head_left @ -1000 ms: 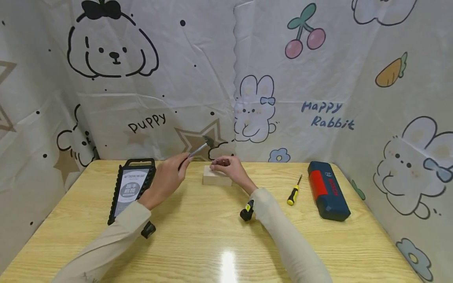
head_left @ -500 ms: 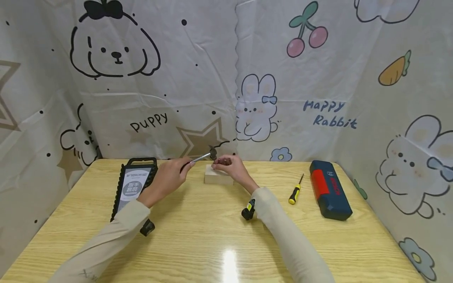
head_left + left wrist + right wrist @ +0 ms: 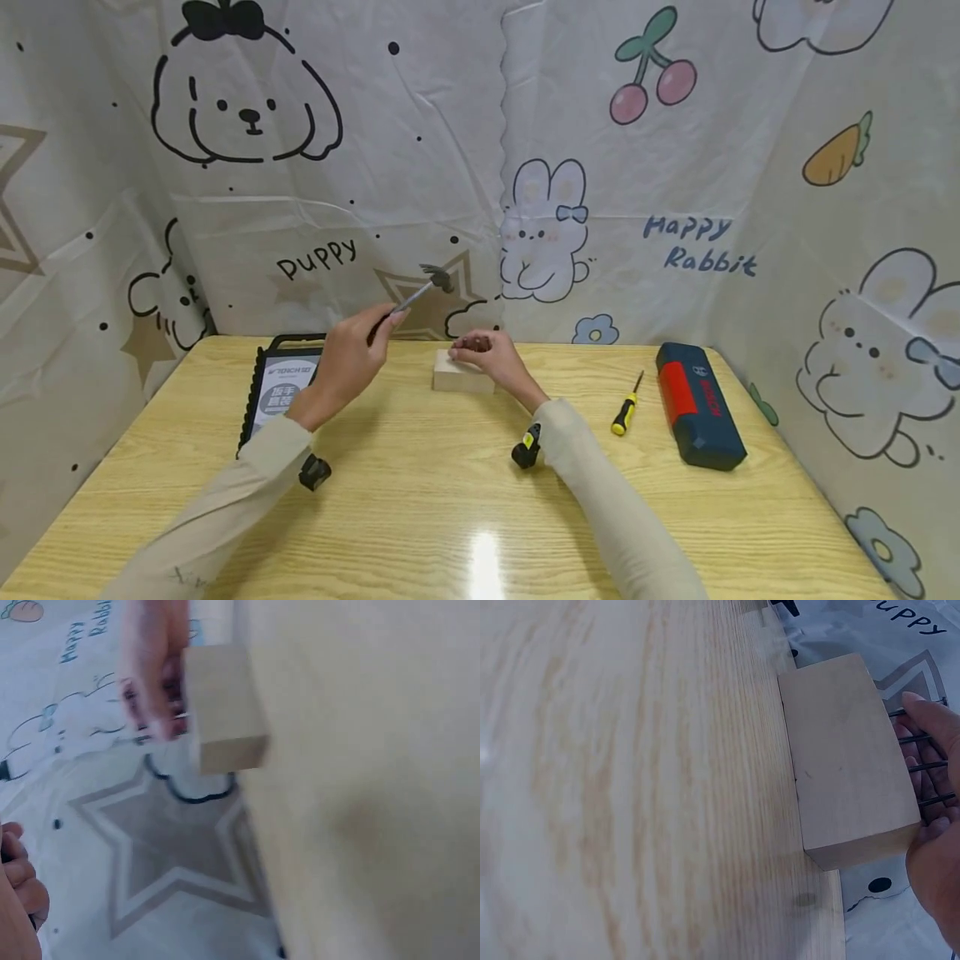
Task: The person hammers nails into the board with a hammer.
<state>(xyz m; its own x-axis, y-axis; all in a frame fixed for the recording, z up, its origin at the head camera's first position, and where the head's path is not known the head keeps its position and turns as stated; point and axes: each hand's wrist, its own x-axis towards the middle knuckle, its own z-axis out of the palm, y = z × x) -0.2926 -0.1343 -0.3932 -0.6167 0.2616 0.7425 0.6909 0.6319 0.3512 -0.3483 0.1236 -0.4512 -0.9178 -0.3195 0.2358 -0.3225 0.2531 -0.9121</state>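
In the head view my left hand [image 3: 348, 354] grips the handle of a claw hammer [image 3: 412, 297], its dark head raised above and left of a pale wooden block [image 3: 462, 377]. My right hand [image 3: 491, 362] is at the top of that block. Several thin dark nails [image 3: 928, 766] stick out of the block's top face in the right wrist view. Thumb and fingers of the right hand pinch the nail at one end of the row. The left wrist view has only curled fingers [image 3: 22, 889] of the left hand at its edge; the hammer head is out of that view.
A black wrench-set case [image 3: 281, 387] lies on the left of the wooden table [image 3: 420, 500], partly behind the left hand. To the right lie a yellow-and-black screwdriver [image 3: 626, 408] and a dark blue and red Bosch case [image 3: 697, 404]. A printed cloth [image 3: 420, 167] hangs behind the table.
The hammer, raised a second ago, came down to the nail beside the right fingers half a second ago and is up again now. My right hand stays at the block.
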